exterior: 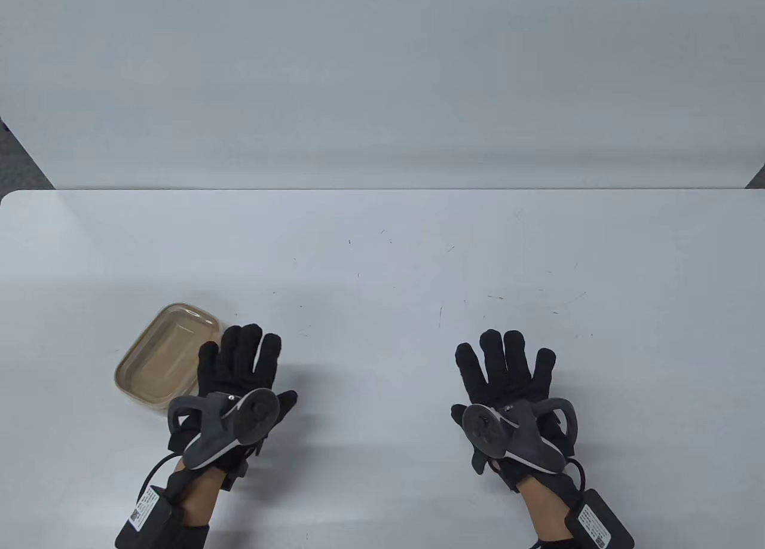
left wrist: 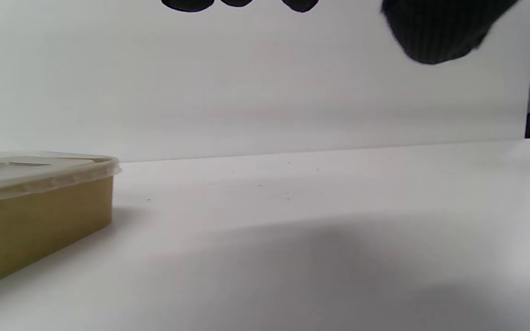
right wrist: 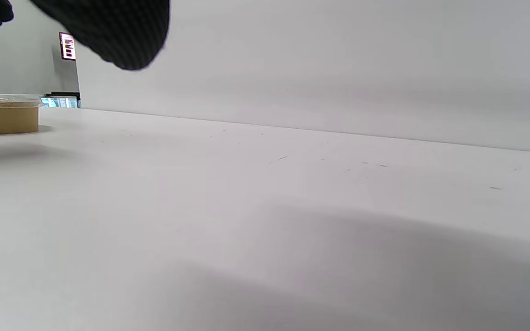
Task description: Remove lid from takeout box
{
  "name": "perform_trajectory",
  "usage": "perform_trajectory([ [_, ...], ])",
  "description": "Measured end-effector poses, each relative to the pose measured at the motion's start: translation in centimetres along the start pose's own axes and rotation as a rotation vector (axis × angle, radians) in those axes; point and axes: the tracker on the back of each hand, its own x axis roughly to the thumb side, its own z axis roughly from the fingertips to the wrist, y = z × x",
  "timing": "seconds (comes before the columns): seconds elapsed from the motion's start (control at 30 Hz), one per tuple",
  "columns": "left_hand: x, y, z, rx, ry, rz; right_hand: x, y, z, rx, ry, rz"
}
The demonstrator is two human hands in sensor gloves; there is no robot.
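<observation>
Lid (left wrist: 39,163) is seated on takeout box (exterior: 164,358); left hand (exterior: 239,367) and right hand (exterior: 508,370) are spread, empty; approach and rim grasp judged required next

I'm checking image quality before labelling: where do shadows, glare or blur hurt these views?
Table view: sharp, even light, soft shadows beside both hands, slight glare on the clear lid. Left wrist view: thumb blurred, broad shadow on the table. Right wrist view: takeout box small, soft.
</observation>
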Motion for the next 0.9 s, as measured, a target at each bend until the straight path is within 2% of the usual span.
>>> perform_trajectory([
  [0.13,-0.6,-0.6,-0.1,-0.053,0.010,0.067,-0.1,0.1,-0.2,0.010,0.005,-0.027],
  [0.3,-1.9,-0.6,-0.3,-0.045,0.053,0.105,0.3,-0.1,-0.2,-0.023,-0.013,-0.036],
  [0.4,-1.9,-0.8,-0.4,-0.052,0.053,0.104,0.3,-0.2,-0.2,-0.053,-0.023,-0.059],
  [0.9,-1.6,-0.7,-0.4,-0.062,0.052,0.101,0.5,0.1,-0.3,-0.059,-0.044,-0.067],
])
